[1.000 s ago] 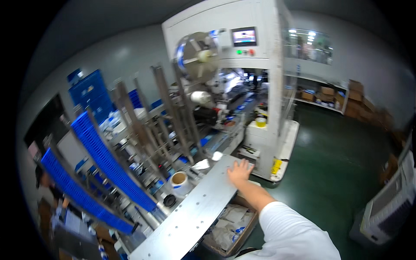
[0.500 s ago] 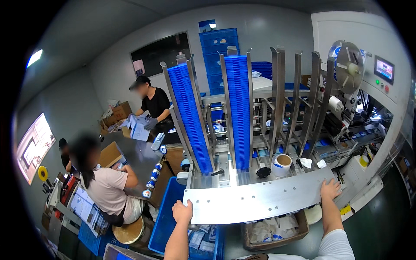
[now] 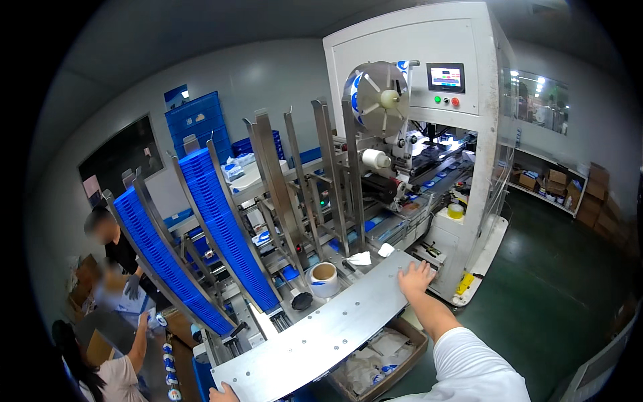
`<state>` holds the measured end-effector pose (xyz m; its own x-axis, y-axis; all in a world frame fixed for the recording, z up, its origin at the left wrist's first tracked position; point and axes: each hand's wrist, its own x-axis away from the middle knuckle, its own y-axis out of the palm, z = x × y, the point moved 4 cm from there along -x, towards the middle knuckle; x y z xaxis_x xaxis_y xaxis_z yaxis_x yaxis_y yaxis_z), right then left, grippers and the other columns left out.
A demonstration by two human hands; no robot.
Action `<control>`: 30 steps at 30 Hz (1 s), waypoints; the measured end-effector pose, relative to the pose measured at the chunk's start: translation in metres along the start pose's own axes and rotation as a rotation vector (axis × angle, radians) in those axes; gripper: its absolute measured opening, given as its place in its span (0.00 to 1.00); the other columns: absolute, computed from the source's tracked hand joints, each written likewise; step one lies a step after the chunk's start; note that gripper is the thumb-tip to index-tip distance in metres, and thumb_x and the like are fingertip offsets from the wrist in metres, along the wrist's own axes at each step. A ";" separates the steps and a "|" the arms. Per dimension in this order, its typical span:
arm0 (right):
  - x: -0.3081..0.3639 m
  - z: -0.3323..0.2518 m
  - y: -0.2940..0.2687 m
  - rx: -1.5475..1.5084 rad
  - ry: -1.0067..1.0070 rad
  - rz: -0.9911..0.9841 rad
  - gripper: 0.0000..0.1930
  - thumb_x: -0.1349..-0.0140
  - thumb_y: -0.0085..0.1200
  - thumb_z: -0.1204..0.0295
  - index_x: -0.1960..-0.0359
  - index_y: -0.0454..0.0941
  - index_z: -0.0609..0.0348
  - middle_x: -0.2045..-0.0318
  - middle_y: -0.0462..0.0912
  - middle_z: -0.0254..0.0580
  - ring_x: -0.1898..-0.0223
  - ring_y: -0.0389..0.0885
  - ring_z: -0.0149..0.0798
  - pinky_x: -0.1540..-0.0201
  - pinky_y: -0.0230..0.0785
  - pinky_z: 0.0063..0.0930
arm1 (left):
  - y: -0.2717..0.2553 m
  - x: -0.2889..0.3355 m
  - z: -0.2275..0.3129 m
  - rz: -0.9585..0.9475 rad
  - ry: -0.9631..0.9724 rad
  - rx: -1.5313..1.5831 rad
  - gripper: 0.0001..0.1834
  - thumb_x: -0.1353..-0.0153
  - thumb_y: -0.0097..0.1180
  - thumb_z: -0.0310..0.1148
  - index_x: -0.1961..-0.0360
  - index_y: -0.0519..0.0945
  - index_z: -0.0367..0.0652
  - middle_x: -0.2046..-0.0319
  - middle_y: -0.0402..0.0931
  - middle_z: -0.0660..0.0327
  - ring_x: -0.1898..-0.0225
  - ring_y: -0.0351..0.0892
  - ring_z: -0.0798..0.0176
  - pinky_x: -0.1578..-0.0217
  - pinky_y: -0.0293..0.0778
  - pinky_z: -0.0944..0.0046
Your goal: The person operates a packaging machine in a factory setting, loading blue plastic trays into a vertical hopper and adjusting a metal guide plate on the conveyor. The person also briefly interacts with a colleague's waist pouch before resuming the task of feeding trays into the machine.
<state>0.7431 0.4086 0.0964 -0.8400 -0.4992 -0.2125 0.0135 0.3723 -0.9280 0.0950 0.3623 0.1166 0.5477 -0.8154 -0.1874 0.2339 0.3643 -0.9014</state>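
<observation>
White machine cabinet [image 3: 405, 43]: largest item, upright behind and to the right of the work area. Two co-workers at lower left: one in a pale shirt [image 3: 115, 385], near, and one in a dark top [image 3: 120, 251], farther back.

Metal panel [image 3: 315, 328]: long, pale, dotted with screw heads; lies along the front of the tray section, running from the lower edge of view up toward the cabinet. Both of the person's hands are at it, one near each end.

Upright metal posts [image 3: 274, 174] stand behind the panel. Two tall stacks of blue trays, left stack [image 3: 171, 275] and right stack [image 3: 231, 234], lean in view between posts of their own.

Open carton [image 3: 405, 362]: below the panel's right half, white and blue packaging inside. Clear reel [image 3: 376, 94]: mounted on the cabinet's near side.

Right hand [image 3: 416, 276]: released, fingers spread over the panel's far right end, in contact. Left hand [image 3: 224, 392]: at the panel's near left corner, cut by the lower edge of view; cannot tell whether it grips.

Display screen [image 3: 446, 78]: lit, on the cabinet front. White roll with brown core [image 3: 324, 289]: upright just behind the panel. Black knob [image 3: 302, 301]: beside that roll. Crumpled white tissue [image 3: 360, 258]: behind the panel, near its right end.
</observation>
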 end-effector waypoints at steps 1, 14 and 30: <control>0.001 -0.001 -0.002 -0.006 0.003 0.000 0.32 0.42 0.45 0.47 0.39 0.65 0.50 0.34 0.55 0.54 0.31 0.46 0.52 0.33 0.29 0.59 | -0.002 0.001 0.001 -0.021 0.019 -0.014 0.30 0.40 0.45 0.53 0.62 0.74 0.29 0.63 0.76 0.38 0.59 0.76 0.37 0.55 0.70 0.46; 0.001 -0.003 -0.005 0.012 0.005 -0.034 0.32 0.41 0.44 0.48 0.38 0.62 0.50 0.34 0.54 0.54 0.31 0.46 0.52 0.34 0.30 0.60 | -0.002 0.000 0.003 0.012 0.003 0.059 0.26 0.41 0.48 0.48 0.62 0.72 0.29 0.62 0.74 0.37 0.58 0.74 0.37 0.56 0.68 0.46; 0.002 0.000 -0.012 0.061 -0.001 -0.061 0.30 0.40 0.43 0.49 0.38 0.63 0.48 0.36 0.57 0.54 0.32 0.49 0.51 0.34 0.35 0.59 | 0.001 0.001 0.001 -0.001 -0.082 0.029 0.25 0.45 0.51 0.51 0.64 0.74 0.35 0.61 0.75 0.46 0.55 0.73 0.43 0.55 0.71 0.49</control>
<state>0.7414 0.4038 0.1071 -0.8397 -0.5204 -0.1552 -0.0049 0.2931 -0.9561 0.0966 0.3622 0.1157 0.6110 -0.7767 -0.1528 0.2573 0.3773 -0.8896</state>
